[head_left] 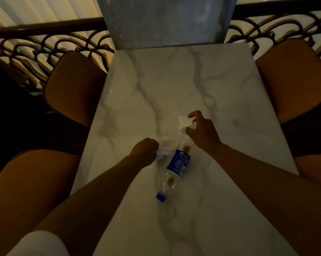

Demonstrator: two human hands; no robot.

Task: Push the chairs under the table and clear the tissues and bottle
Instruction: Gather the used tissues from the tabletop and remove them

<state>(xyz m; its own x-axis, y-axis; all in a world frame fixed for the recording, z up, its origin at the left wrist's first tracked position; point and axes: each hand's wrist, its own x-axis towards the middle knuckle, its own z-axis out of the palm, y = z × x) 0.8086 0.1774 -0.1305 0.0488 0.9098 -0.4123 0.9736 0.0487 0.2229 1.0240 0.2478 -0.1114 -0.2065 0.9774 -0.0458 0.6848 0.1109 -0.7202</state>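
Blue label [178, 162] with white print on the lying bottle [171, 172], too blurred to read

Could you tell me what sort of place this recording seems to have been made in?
Probably a café or restaurant seating area beside a balcony: a marble-look table flanked by upholstered orange chairs, with an ornate scrolled metal railing behind. Used tissues and a plastic bottle lying on its side suggest diners have left.

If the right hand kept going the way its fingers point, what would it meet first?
The right hand points up-left; its fingers are already closing on a crumpled tissue. Beyond that lies only bare marble table, as far as the view shows.
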